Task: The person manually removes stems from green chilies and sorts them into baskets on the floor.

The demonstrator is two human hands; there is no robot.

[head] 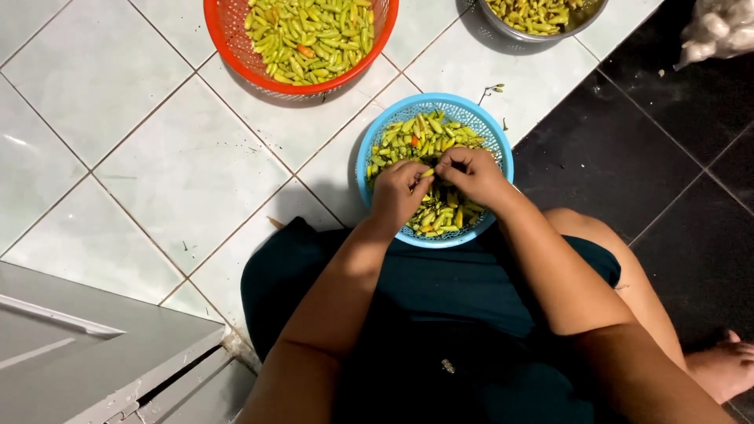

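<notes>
A round blue basket [463, 107] full of small green and yellow chili peppers [416, 137] stands on the tiled floor in front of my lap. Both hands hover over it. My left hand [398, 191] and my right hand [473, 174] pinch the same green chili [427, 173] between their fingertips, just above the heap. My forearms reach forward from the bottom of the view over a dark green garment.
A red basket [228, 39] of green chilies sits at the top centre. A metal bowl [503, 35] with more chilies is at the top right, a white plastic bag [719, 31] beside it. Loose stems [492, 89] lie on the tiles. A grey cabinet [86, 353] fills the lower left.
</notes>
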